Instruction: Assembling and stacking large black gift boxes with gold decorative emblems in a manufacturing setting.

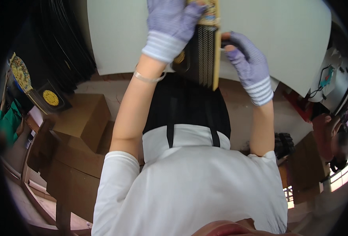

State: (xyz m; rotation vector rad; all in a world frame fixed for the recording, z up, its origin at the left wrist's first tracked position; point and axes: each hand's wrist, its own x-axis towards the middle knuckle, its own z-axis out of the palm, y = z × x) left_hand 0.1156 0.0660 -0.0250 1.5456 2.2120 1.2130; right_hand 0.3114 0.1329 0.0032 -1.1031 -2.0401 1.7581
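Note:
A black-and-gold printed panel (205,55) lies over the near edge of the white table, its colourful patterned end pointing away from me. My left hand (174,17), in a purple fingerless glove with a striped cuff, grips it near that end, thumb on the patterned face. The other left fingers are partly cut off by the top of the picture. Beside the panel's gold right edge is my right hand (249,55), gloved alike. Its fingers curve with a gap from the thumb, the fingertips close to that edge; whether they touch it is unclear.
The white table (276,35) spans the far side. Dark stacked sheets (63,43) and a similar printed panel (44,94) are at left, above cardboard boxes (81,118). A person in green (10,122) is at far left, another person (331,137) at far right.

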